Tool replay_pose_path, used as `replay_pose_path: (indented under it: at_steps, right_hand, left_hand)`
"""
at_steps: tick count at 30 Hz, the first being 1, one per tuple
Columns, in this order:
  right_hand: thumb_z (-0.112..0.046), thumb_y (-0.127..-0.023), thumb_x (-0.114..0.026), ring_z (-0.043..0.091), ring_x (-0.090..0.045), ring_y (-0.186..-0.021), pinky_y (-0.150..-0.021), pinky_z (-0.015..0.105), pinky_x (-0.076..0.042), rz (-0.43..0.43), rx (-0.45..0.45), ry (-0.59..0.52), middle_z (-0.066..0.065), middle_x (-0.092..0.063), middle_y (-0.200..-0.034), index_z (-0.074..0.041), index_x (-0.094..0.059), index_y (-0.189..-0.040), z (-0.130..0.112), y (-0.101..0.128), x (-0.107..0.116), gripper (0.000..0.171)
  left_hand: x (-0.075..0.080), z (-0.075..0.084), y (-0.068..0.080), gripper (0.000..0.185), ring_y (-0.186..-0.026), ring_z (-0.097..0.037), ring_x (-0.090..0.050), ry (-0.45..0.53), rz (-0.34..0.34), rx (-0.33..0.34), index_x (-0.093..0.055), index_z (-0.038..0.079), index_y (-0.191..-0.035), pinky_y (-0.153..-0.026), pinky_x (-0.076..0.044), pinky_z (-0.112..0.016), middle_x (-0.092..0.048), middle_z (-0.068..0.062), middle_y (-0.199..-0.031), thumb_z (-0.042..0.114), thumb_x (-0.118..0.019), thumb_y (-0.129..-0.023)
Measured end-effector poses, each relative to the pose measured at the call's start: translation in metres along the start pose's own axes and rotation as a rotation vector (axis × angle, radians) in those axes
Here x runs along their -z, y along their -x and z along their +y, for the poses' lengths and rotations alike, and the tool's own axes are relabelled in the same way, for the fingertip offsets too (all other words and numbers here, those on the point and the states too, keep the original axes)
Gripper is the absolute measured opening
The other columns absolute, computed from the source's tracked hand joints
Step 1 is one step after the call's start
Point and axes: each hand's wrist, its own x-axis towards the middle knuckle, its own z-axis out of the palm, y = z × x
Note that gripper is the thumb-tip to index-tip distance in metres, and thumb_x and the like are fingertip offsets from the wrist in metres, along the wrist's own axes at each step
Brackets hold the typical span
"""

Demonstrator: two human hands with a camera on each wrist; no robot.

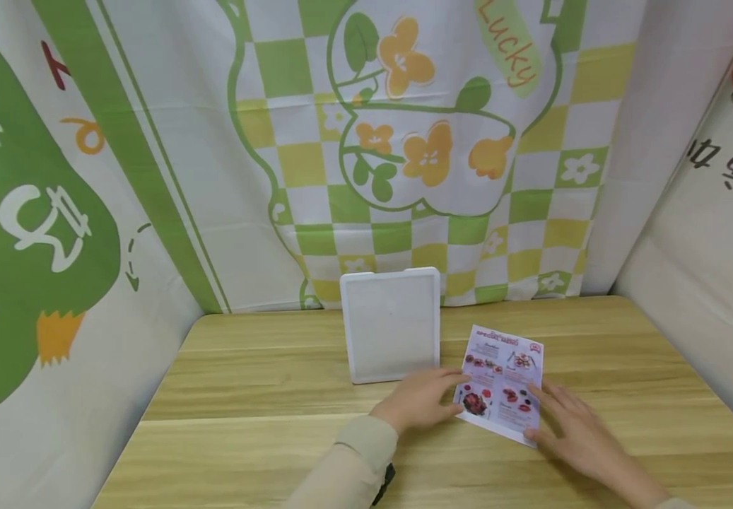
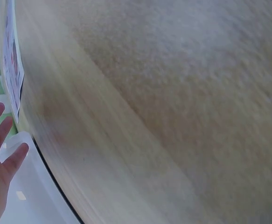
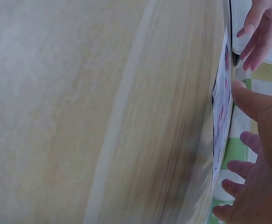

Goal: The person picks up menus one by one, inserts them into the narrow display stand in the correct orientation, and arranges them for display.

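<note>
A printed leaflet (image 1: pixel 502 382) with red food pictures lies flat on the wooden table (image 1: pixel 264 396), right of centre. My left hand (image 1: pixel 445 392) lies flat with straight fingers touching the leaflet's left edge. On the other side, my right hand (image 1: pixel 547 413) rests with spread fingers on its lower right corner. In the left wrist view the leaflet (image 2: pixel 12 60) shows edge-on above my left hand (image 2: pixel 3 149). In the right wrist view my right hand (image 3: pixel 259 186) is beside the leaflet (image 3: pixel 221 121), with the left hand (image 3: pixel 259 32) beyond it.
A white rectangular tray (image 1: pixel 390 325) lies just behind my left hand, near the back of the table. Patterned cloth walls (image 1: pixel 404 141) close in the table at the back and both sides. Bare wood stretches to the left and along the front.
</note>
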Motion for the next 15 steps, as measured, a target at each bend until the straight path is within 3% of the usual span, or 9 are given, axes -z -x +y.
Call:
replay_pose_path:
  at_steps: [15]
  right_hand:
    - [-0.043, -0.069, -0.086, 0.058, -0.036, -0.128, -0.1, 0.074, -0.026, -0.05, -0.013, 0.028, 0.03, -0.04, -0.146, -0.001, -0.053, -0.139, 0.011, -0.006, -0.001, 0.088]
  left_hand:
    - [-0.013, 0.004, -0.013, 0.051, -0.133, -0.013, -0.047, -0.064, -0.025, 0.019, -0.051, 0.023, -0.144, -0.109, -0.036, -0.029, -0.049, 0.005, -0.148, 0.039, -0.062, -0.097]
